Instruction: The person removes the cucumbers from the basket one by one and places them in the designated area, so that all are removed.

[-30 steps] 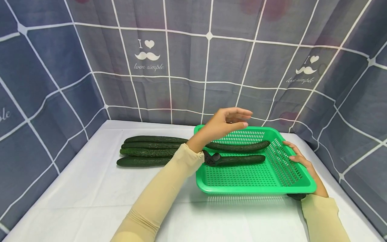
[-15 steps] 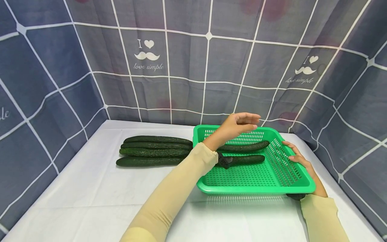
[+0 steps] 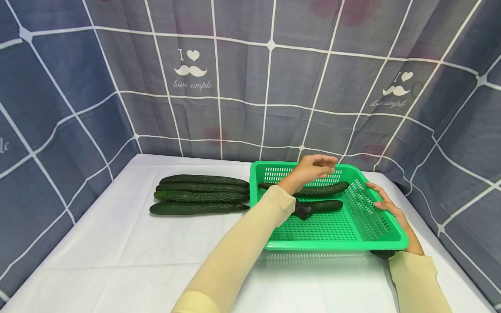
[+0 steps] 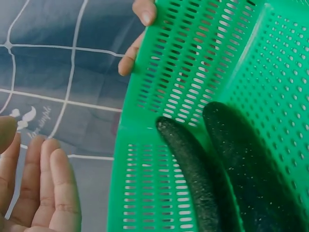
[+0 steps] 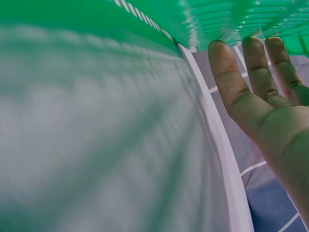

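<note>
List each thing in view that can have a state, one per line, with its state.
Green basket: on the table, right side raised, holding two cucumbers.
Two cucumbers in the basket: lying side by side.
Four cucumbers on the table: lying in a row, left of the basket.
Left hand: open, above the basket, holding nothing.
Right hand: fingers straight, resting on the basket's right wall.

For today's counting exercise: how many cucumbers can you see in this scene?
6. Four lie side by side on the table. Two lie in the green basket.
</note>
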Action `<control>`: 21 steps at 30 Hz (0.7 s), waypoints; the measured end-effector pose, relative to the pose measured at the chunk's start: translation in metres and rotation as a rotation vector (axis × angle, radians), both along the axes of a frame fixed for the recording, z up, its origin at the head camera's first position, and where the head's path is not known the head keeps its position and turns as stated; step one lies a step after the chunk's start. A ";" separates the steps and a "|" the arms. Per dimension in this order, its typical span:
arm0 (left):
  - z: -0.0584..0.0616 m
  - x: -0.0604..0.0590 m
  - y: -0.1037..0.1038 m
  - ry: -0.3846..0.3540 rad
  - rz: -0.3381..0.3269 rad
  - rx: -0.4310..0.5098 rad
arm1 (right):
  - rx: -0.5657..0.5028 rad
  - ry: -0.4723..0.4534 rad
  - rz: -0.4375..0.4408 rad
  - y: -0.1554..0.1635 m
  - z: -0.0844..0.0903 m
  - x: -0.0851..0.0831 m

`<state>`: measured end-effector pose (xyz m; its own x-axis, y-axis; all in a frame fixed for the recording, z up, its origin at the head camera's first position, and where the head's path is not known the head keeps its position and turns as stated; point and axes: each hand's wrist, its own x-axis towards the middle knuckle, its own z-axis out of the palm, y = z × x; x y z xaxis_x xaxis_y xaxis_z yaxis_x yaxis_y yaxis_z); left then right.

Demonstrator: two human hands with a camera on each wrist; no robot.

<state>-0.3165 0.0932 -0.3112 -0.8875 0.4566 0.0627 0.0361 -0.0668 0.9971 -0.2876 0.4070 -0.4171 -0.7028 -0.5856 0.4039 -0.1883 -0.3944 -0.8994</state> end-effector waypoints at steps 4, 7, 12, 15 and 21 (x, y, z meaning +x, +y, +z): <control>-0.005 0.000 0.001 -0.020 -0.033 -0.063 | -0.012 -0.023 0.034 0.000 0.000 0.001; -0.011 -0.001 0.000 -0.025 -0.055 -0.107 | -0.020 -0.034 0.047 -0.001 0.000 0.002; -0.022 -0.004 -0.005 0.022 -0.041 -0.214 | 0.006 -0.015 0.015 0.000 0.001 0.002; -0.027 -0.005 -0.009 0.061 -0.023 -0.305 | 0.019 -0.005 -0.003 0.001 0.000 0.002; -0.034 -0.007 -0.012 0.059 -0.030 -0.437 | 0.019 -0.005 -0.009 0.001 0.000 0.002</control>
